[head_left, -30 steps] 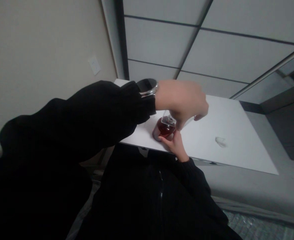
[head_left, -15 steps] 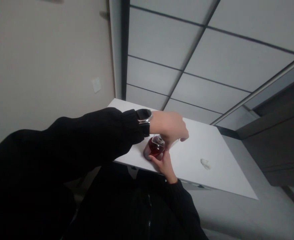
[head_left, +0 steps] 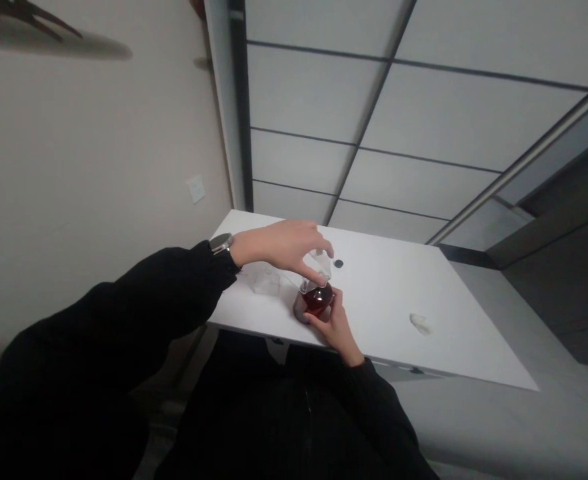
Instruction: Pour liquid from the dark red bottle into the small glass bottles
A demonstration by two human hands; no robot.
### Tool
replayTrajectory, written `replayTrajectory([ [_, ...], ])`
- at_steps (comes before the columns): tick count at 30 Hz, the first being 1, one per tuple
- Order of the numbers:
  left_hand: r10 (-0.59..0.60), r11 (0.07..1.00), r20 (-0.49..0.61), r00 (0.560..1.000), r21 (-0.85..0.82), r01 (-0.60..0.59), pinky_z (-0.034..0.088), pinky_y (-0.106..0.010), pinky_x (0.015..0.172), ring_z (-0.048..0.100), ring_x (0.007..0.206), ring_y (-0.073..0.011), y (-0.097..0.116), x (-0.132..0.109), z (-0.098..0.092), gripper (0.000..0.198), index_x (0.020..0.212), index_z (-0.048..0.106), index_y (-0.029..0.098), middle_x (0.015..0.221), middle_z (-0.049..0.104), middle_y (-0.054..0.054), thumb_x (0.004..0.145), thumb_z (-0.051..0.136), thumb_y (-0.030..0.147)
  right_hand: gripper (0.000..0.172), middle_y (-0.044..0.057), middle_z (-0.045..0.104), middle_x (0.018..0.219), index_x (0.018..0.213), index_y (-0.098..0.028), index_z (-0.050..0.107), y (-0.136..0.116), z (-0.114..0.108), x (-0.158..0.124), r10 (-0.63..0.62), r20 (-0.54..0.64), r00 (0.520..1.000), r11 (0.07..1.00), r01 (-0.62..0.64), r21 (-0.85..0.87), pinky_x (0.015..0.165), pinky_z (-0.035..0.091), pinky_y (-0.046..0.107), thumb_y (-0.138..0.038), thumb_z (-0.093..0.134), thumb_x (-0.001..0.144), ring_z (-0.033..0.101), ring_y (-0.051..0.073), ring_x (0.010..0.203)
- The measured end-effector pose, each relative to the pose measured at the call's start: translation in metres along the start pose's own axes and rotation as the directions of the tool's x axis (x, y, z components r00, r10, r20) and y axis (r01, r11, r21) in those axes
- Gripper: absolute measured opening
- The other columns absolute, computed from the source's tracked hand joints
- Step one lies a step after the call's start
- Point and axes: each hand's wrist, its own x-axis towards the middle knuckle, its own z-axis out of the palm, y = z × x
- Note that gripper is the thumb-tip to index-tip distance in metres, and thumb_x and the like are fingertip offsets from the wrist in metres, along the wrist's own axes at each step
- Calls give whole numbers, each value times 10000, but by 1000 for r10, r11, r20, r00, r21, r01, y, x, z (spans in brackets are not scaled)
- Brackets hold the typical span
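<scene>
A rounded bottle of dark red liquid (head_left: 318,300) stands near the front edge of the white table (head_left: 384,320), and my right hand (head_left: 337,327) is wrapped round its side. My left hand (head_left: 294,247), with a watch at the wrist, arches over the bottle top. Its thumb is by the bottle's neck and its fingers curl beyond. Something clear (head_left: 321,263) shows between thumb and fingers, too faint to name. A clear, plastic-looking item (head_left: 265,281) lies to the left of the bottle.
On the right half of the table lies a crumpled whitish piece (head_left: 420,324). A small dark disc (head_left: 339,264) is behind the bottle. A large paneled white surface (head_left: 304,160) rises behind the table, and a wall with a switch plate (head_left: 196,189) is at the left.
My left hand has drawn back to the left, uncovering the dark disc and the clear item. My right hand stays on the bottle. The view has shifted slightly.
</scene>
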Motion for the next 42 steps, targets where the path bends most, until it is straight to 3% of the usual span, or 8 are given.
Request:
replayTrajectory([
  [7,-156,962,-262,952,-257,87,458,-366,1078,630,1209,-223,-27,-25,29,603,1476,537,216,1386,673,-108,972,645,530,820,204,648,1397,1360,-235,407,-2,0,1,-1,-4,1000,1000,1,-16,1133,491,579,-514,865,739,643,373,1307],
  [14,-306,891,-444,842,-445,89,515,-446,1067,645,1121,-247,-56,-17,86,741,1486,526,216,1265,624,-103,817,791,394,862,190,659,1392,1390,-225,426,1,-8,-3,-3,-82,997,997,-3,-80,1093,523,543,-550,867,725,664,360,1279],
  [21,-292,929,-245,925,-303,213,520,-454,1074,641,1258,-320,-59,5,115,663,1376,585,180,1389,610,-138,767,793,339,898,195,669,1348,1409,-212,437,13,-33,-15,4,-206,979,990,-34,-139,1066,530,558,-618,854,725,670,371,1245],
  [28,-275,957,-113,955,-126,261,326,-542,1232,631,1323,-353,-60,18,128,596,1330,632,165,1361,709,-135,788,808,340,908,205,673,1314,1410,-200,429,21,-47,-16,-27,-287,958,987,-20,-159,1029,551,561,-649,841,737,686,367,1199],
  [32,-261,953,-165,951,-203,226,331,-553,1247,526,1438,-399,-66,0,130,939,1502,503,138,1497,611,-195,710,911,437,890,204,664,1333,1417,-208,429,19,-50,-16,-25,-277,961,988,-18,-152,1047,545,570,-630,840,749,677,367,1222],
  [35,-359,901,-311,880,-361,240,307,-545,1287,374,1558,-396,-74,-31,144,1117,1595,374,198,1676,393,-199,680,923,527,882,205,649,1363,1417,-219,426,16,-51,-17,-15,-268,963,990,-23,-137,1061,538,585,-611,847,749,673,369,1237],
  [37,-484,819,-326,812,-494,290,294,-561,1297,358,1568,-398,-78,-54,162,1140,1608,336,206,1696,338,-210,678,923,508,907,204,639,1381,1418,-223,418,14,-51,-17,4,-268,963,992,-37,-118,1071,537,588,-601,869,728,675,366,1237],
  [42,-735,547,-262,626,-775,317,440,-562,1206,583,1391,-340,-60,-90,213,846,1465,457,218,1470,591,-168,741,871,360,936,183,646,1366,1377,-229,449,12,-49,-18,52,-310,949,994,-78,-72,1067,560,571,-574,930,652,683,350,1221],
])
